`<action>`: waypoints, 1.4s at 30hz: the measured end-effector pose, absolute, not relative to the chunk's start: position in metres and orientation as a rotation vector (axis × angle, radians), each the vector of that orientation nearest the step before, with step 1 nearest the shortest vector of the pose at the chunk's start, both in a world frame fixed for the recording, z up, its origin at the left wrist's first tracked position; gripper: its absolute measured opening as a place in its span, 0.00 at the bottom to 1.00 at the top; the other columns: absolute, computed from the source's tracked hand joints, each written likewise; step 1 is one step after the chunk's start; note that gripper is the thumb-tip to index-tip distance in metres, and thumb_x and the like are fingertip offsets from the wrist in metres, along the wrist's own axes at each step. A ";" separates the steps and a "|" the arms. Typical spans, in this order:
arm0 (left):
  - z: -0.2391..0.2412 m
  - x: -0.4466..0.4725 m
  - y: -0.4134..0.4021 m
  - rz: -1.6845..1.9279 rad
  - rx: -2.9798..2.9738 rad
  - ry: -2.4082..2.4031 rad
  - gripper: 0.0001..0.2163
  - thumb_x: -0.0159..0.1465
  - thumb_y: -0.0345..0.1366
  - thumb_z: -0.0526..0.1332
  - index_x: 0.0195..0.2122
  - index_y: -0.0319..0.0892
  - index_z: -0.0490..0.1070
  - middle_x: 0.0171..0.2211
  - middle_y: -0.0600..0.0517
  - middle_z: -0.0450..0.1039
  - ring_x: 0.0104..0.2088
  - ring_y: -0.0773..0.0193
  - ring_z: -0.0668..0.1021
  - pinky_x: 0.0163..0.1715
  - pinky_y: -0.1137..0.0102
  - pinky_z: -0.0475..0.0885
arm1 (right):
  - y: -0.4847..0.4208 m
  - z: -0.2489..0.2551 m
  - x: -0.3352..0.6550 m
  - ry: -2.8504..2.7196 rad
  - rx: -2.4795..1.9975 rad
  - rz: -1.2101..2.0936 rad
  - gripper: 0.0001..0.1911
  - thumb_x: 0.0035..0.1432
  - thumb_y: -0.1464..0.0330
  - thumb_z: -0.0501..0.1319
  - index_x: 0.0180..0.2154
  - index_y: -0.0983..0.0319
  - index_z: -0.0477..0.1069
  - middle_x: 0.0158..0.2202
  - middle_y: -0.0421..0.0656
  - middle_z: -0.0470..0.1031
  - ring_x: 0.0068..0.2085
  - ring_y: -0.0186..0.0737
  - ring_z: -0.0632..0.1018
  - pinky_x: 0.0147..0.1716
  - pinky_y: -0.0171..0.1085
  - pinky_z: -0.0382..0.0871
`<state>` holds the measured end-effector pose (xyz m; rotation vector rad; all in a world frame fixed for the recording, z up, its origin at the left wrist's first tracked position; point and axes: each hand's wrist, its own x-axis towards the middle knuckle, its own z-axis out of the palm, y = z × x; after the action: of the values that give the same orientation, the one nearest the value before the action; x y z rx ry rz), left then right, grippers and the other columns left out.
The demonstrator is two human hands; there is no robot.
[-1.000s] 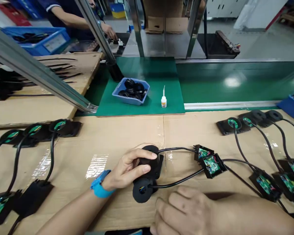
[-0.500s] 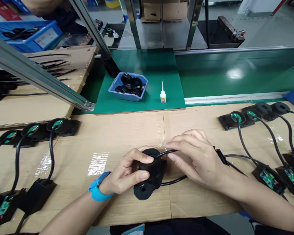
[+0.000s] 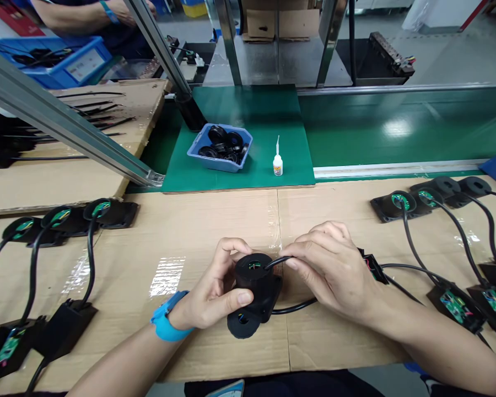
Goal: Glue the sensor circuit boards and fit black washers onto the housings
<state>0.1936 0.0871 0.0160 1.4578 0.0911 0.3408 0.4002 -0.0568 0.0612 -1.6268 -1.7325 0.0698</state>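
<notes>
My left hand (image 3: 217, 289) wraps around a black round housing (image 3: 254, 281) with a flanged base, thumb at its front and index finger raised beside the rim. A bit of green shows through the opening in its top. From that opening comes a black cable (image 3: 278, 262), pinched between the thumb and fingers of my right hand (image 3: 328, 270). Below the housing sits a black disc (image 3: 243, 325) with a hole and coloured wires in it. A second stretch of cable (image 3: 295, 307) runs from the housing's lower right side under my right hand. Right of that hand lies a black box (image 3: 374, 269), partly hidden.
Black cabled housings stand at left (image 3: 111, 212) and right (image 3: 399, 204), with circuit boxes (image 3: 457, 303) nearer me. Beyond, a blue bin (image 3: 221, 164) of black rings and a small white bottle (image 3: 278, 165) rest on a green board (image 3: 256, 110). A metal post (image 3: 78, 127) slants at left.
My left index finger has lifted off the housing's top, so the opening shows more. The right hand still pinches the cable. A co-worker's forearm at the upper left shows more.
</notes>
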 end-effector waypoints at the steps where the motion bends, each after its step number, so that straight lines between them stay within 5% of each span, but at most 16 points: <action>1: 0.017 0.194 0.087 0.324 1.446 0.079 0.20 0.71 0.44 0.63 0.58 0.52 0.54 0.50 0.45 0.76 0.44 0.59 0.80 0.41 0.65 0.76 | -0.057 0.061 0.400 -1.725 -1.626 0.071 0.06 0.70 0.70 0.60 0.44 0.60 0.77 0.37 0.39 0.81 0.39 0.36 0.76 0.45 0.40 0.61; 23: 0.030 0.191 0.071 0.422 1.544 0.401 0.16 0.67 0.42 0.66 0.43 0.46 0.57 0.39 0.53 0.66 0.37 0.67 0.71 0.36 0.70 0.68 | -0.053 0.056 0.405 -1.781 -1.665 -0.007 0.06 0.70 0.67 0.60 0.46 0.58 0.76 0.41 0.41 0.82 0.42 0.40 0.78 0.46 0.43 0.63; 27: 0.038 0.193 0.068 0.441 1.535 0.441 0.16 0.65 0.41 0.68 0.41 0.45 0.59 0.36 0.55 0.64 0.35 0.68 0.69 0.34 0.70 0.67 | -0.056 0.058 0.386 -1.924 -1.546 -0.202 0.32 0.65 0.44 0.60 0.54 0.64 0.73 0.48 0.50 0.82 0.49 0.49 0.77 0.54 0.50 0.62; 29: 0.039 0.193 0.067 0.447 1.532 0.445 0.17 0.65 0.42 0.68 0.41 0.45 0.59 0.35 0.56 0.63 0.34 0.68 0.68 0.34 0.71 0.67 | -0.056 0.056 0.374 -2.005 -1.518 -0.262 0.38 0.63 0.40 0.59 0.57 0.66 0.71 0.49 0.51 0.82 0.51 0.50 0.77 0.58 0.51 0.60; 36: 0.040 0.194 0.062 0.377 1.597 0.473 0.19 0.63 0.41 0.69 0.42 0.46 0.57 0.33 0.58 0.63 0.31 0.68 0.68 0.31 0.70 0.66 | -0.052 0.043 0.356 -1.957 -1.541 -0.308 0.23 0.64 0.55 0.65 0.53 0.63 0.73 0.43 0.46 0.83 0.46 0.47 0.79 0.53 0.48 0.65; 42: 0.044 0.192 0.058 0.386 1.594 0.405 0.21 0.64 0.39 0.69 0.49 0.47 0.55 0.37 0.55 0.71 0.35 0.64 0.76 0.36 0.68 0.71 | -0.052 0.038 0.358 -1.975 -1.416 -0.345 0.21 0.64 0.57 0.63 0.52 0.65 0.73 0.39 0.46 0.82 0.42 0.46 0.79 0.50 0.48 0.68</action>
<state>0.1925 0.0581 0.0435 1.5935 0.4051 0.3864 0.3580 -0.0520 0.0385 -1.4159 -1.9748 -0.3449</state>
